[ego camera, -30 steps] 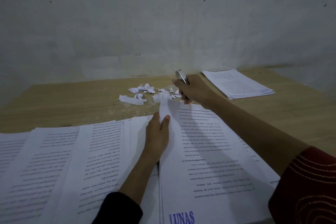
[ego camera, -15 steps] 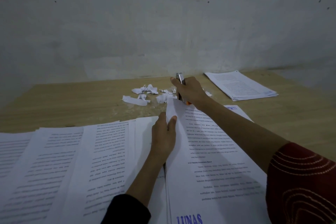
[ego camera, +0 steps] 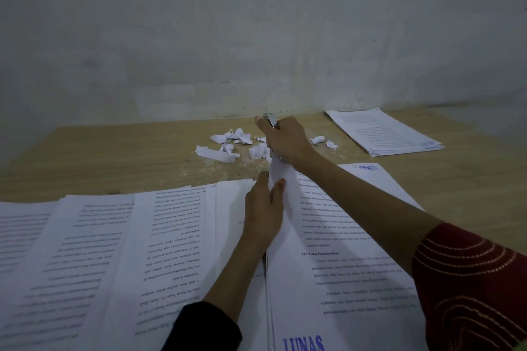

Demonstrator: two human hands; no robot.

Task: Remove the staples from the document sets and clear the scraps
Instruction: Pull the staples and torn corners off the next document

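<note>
The right hand [ego camera: 286, 138] reaches far across the table [ego camera: 114, 151], its fingers [ego camera: 281, 129] curled tight around a slim metal tool [ego camera: 270, 118]. The tool's long axis runs away from the person and slightly leftward. Its silver far end sticks out of the fist toward the wall [ego camera: 256, 37], and its near end meets the far left corner of the document set [ego camera: 342, 251]. That corner is pulled up off the table into a narrow peak at the tool.

The document set lies in front of the person on the right, with its long axis running from the near edge toward the wall and leaning a little to the right. Its text reads upright to the person, and a blue "LUNAS" stamp [ego camera: 303, 343] sits at the near end. The left hand [ego camera: 263, 208] lies on the set's left edge just below the raised corner. Its fingers [ego camera: 281, 184] are straight and close together, pointing at the wall and pressing the paper down.

Torn white scraps [ego camera: 228, 142] lie in a loose cluster on the bare wood, just left of the right hand, with two more pieces just to its right. A sheet [ego camera: 368, 167] peeking out from under the right forearm shows the same blue stamp upside down. Overlapping printed pages [ego camera: 114, 251] fan across the near left, their lines running sideways. A separate neat stack [ego camera: 385, 131] lies at the far right, well apart from the hands.
</note>
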